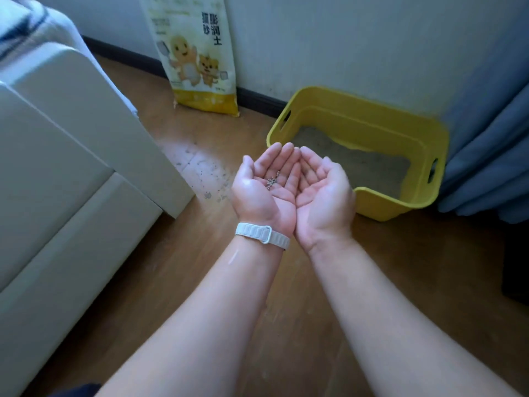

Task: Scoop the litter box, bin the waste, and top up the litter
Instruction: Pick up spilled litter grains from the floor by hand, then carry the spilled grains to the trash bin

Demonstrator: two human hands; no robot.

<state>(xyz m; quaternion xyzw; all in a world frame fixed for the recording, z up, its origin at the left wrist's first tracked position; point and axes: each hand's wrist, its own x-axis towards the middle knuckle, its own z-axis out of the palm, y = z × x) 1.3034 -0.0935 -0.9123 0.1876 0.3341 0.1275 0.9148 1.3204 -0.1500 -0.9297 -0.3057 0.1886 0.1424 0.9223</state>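
A yellow litter box (pixel 400 130) with grey litter (pixel 357 159) in its bottom sits on the wood floor against the wall. My left hand (pixel 263 190) and my right hand (pixel 323 193) are held palm up and cupped side by side, just in front of the box's near left corner. A small pinch of grey litter grains (pixel 272 180) lies in my left palm. My right palm holds nothing. A white strap is on my left wrist. A white and yellow bag of cat litter (pixel 197 53) stands upright against the wall, left of the box.
Spilled litter grains and dust (pixel 206 170) are scattered on the floor left of my hands. A white sofa (pixel 71 167) fills the left side. A blue curtain (pixel 492 124) hangs right of the box. A dark object (pixel 515 262) is at the right edge.
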